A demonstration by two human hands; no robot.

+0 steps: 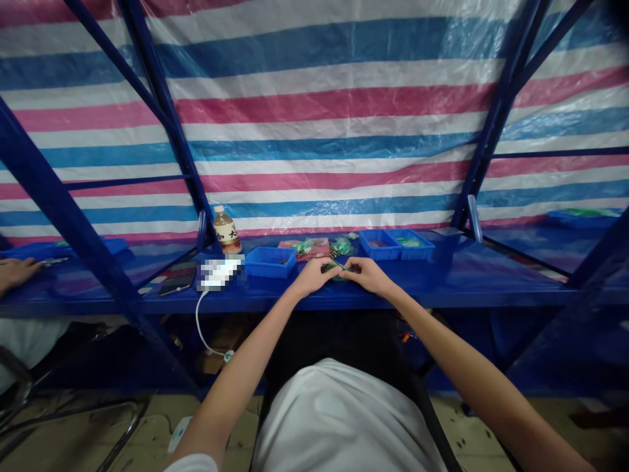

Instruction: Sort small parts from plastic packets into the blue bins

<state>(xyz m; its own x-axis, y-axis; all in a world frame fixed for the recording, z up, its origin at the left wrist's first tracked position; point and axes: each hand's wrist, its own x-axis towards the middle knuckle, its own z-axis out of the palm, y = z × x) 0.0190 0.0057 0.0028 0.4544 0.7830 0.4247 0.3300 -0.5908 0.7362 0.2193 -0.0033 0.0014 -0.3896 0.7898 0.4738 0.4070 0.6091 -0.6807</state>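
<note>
Both hands meet over the front part of the blue table. My left hand (314, 275) and my right hand (366, 274) are closed, fingertips pinching a small green piece (337, 270) between them. It is too small and too covered by the fingers to name. Just beyond the hands lie a reddish sheet (319, 245), a green bundle (305, 246) and another green bundle (343, 246) in what looks like clear plastic. To the left of my left hand stands a blue bin (270, 261) with a few small dark pieces in it.
Two joined blue bins (396, 245) stand at the back right. At the left are a drink bottle (227, 231), a blurred-out white item (216, 274) with a white cable, and a dark phone-like slab (177, 280). Blue posts (162, 105) frame the table. Another person's hand (17, 272) rests far left.
</note>
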